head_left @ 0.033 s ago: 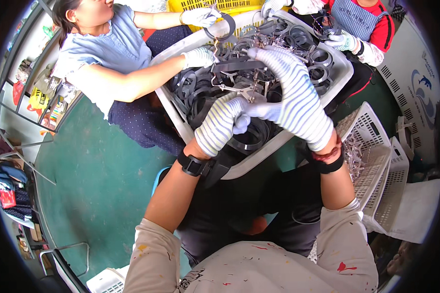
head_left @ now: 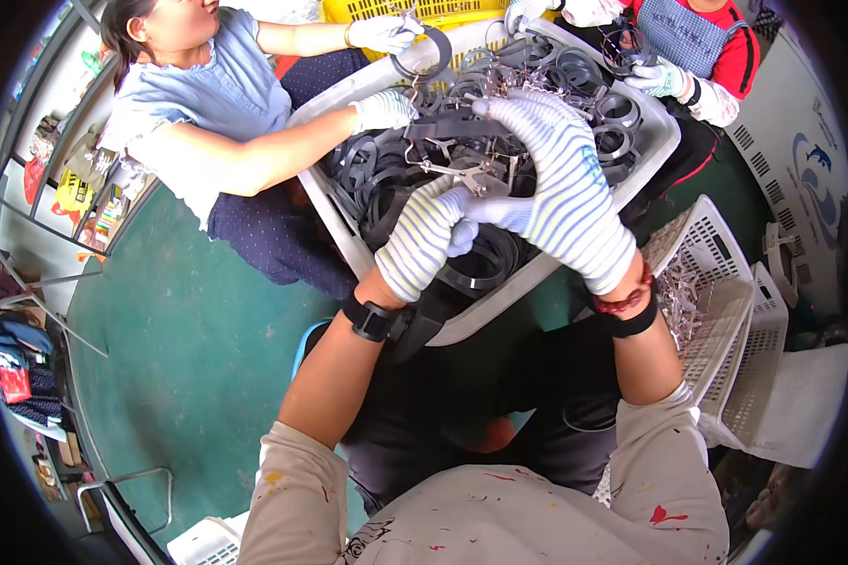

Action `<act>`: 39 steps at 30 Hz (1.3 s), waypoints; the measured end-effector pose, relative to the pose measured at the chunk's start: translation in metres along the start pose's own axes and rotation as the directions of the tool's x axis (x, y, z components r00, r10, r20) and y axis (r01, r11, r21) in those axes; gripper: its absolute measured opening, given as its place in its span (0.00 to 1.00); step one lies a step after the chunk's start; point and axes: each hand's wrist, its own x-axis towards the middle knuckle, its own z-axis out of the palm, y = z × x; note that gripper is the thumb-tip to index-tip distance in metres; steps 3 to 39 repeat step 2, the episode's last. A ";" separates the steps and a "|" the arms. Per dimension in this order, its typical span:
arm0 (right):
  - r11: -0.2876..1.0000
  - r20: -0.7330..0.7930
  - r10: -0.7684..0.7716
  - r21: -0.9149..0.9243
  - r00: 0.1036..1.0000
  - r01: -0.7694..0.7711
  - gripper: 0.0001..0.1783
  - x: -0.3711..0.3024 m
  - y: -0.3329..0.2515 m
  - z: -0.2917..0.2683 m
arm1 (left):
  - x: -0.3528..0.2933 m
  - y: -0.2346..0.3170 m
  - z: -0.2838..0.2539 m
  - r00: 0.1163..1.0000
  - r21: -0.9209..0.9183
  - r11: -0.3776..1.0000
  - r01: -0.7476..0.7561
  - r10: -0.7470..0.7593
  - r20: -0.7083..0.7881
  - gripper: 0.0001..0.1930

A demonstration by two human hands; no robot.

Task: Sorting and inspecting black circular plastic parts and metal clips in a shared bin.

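Over a white tub (head_left: 341, 247) heaped with dark grey rings (head_left: 485, 262), my two hands meet in striped knit gloves. My left hand (head_left: 422, 231) is closed, pinching a thin silver metal wire piece (head_left: 464, 173) at its fingertips. My right hand (head_left: 565, 179) curves around a dark grey band (head_left: 462, 125), fingers over its far side and thumb reaching toward my left fingertips. Part of the band and the contact under my right fingers are hidden. Bent wires stick out beside the band.
A co-worker's gloved hand (head_left: 384, 110) lies close at the left rim; the other lifts a ring (head_left: 424, 55). Another person's glove (head_left: 660, 79) is at the far right. White baskets (head_left: 711, 311) with wire pieces stand right; a yellow crate (head_left: 443, 11) is behind.
My right hand and wrist have shifted slightly left, the thumb moving closer over my left fingertips. My left hand stays nearly still.
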 end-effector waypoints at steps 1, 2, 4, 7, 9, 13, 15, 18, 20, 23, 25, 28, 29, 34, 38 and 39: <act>0.998 0.011 -0.002 -0.058 1.000 0.002 0.43 0.002 -0.004 0.001 | 0.002 0.004 0.001 0.997 0.057 0.997 0.051 -0.047 -0.069 0.27; 0.995 0.065 0.018 -0.096 0.998 -0.012 0.38 0.002 -0.013 0.002 | 0.000 0.003 0.001 0.996 0.058 0.997 0.055 -0.051 -0.067 0.27; 0.995 0.065 0.018 -0.096 0.998 -0.012 0.38 0.002 -0.013 0.002 | 0.000 0.003 0.001 0.996 0.058 0.997 0.055 -0.051 -0.067 0.27; 0.995 0.065 0.018 -0.096 0.998 -0.012 0.38 0.002 -0.013 0.002 | 0.000 0.003 0.001 0.996 0.058 0.997 0.055 -0.051 -0.067 0.27; 0.995 0.065 0.018 -0.096 0.998 -0.012 0.38 0.002 -0.013 0.002 | 0.000 0.003 0.001 0.996 0.058 0.997 0.055 -0.051 -0.067 0.27; 0.995 0.065 0.018 -0.096 0.998 -0.012 0.38 0.002 -0.013 0.002 | 0.000 0.003 0.001 0.996 0.058 0.997 0.055 -0.051 -0.067 0.27; 0.995 0.065 0.018 -0.096 0.998 -0.012 0.38 0.002 -0.013 0.002 | 0.000 0.003 0.001 0.996 0.058 0.997 0.055 -0.051 -0.067 0.27; 0.995 0.065 0.018 -0.096 0.998 -0.012 0.38 0.002 -0.013 0.002 | 0.000 0.003 0.001 0.996 0.058 0.997 0.055 -0.051 -0.067 0.27; 0.995 0.065 0.018 -0.096 0.998 -0.012 0.38 0.002 -0.013 0.002 | 0.000 0.003 0.001 0.996 0.058 0.997 0.055 -0.051 -0.067 0.27; 0.995 0.065 0.018 -0.096 0.998 -0.012 0.38 0.002 -0.013 0.002 | 0.000 0.003 0.001 0.996 0.058 0.997 0.055 -0.051 -0.067 0.27; 0.995 0.065 0.018 -0.096 0.998 -0.012 0.38 0.002 -0.013 0.002 | 0.000 0.003 0.001 0.996 0.058 0.997 0.055 -0.051 -0.067 0.27; 0.995 0.065 0.018 -0.096 0.998 -0.012 0.38 0.002 -0.013 0.002 | 0.000 0.003 0.001 0.996 0.058 0.997 0.055 -0.051 -0.067 0.27; 0.995 0.065 0.018 -0.096 0.998 -0.012 0.38 0.002 -0.013 0.002 | 0.000 0.003 0.001 0.996 0.058 0.997 0.055 -0.051 -0.067 0.27; 0.995 0.065 0.018 -0.096 0.998 -0.012 0.38 0.002 -0.013 0.002 | 0.000 0.003 0.001 0.996 0.058 0.997 0.055 -0.051 -0.067 0.27; 0.995 0.065 0.018 -0.096 0.998 -0.012 0.38 0.002 -0.013 0.002 | 0.000 0.003 0.001 0.996 0.058 0.997 0.055 -0.051 -0.067 0.27; 0.995 0.065 0.018 -0.096 0.998 -0.012 0.38 0.002 -0.013 0.002 | 0.000 0.003 0.001 0.996 0.058 0.997 0.055 -0.051 -0.067 0.27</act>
